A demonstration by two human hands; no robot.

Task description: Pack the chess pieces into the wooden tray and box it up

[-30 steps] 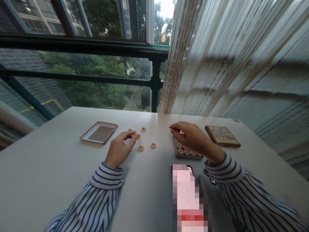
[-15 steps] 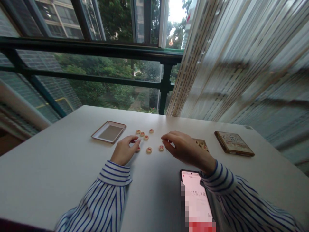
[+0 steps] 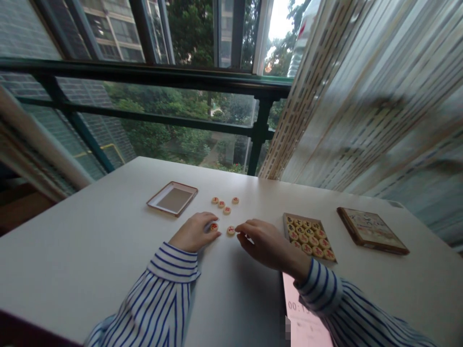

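Observation:
My left hand (image 3: 193, 232) rests low over the white table, its thumb and fingers apart around a round Chinese chess piece (image 3: 214, 226) with red marking. Just right of it another red-marked piece (image 3: 230, 231) lies flat. The bent fingertips of my right hand (image 3: 269, 245) come down close beside that piece; whatever is beneath or between them is hidden. Behind the hands, three pieces (image 3: 221, 204) lie in a slanting row, with one more piece (image 3: 236, 200) to their right. A shallow box (image 3: 310, 238) packed with red and black pieces lies right of my right hand.
An upturned box lid (image 3: 172, 198) lies at the left. At the right is a flat brown case (image 3: 373, 230) with a printed cover. A phone (image 3: 306, 313) lies partly beneath my right forearm. A railing (image 3: 162, 74) and curtain (image 3: 318, 96) stand behind the table (image 3: 119, 241).
My right hand has moved left and nearer, from over the packed box to the loose pieces. My left hand has come down around a piece. The view has swung left.

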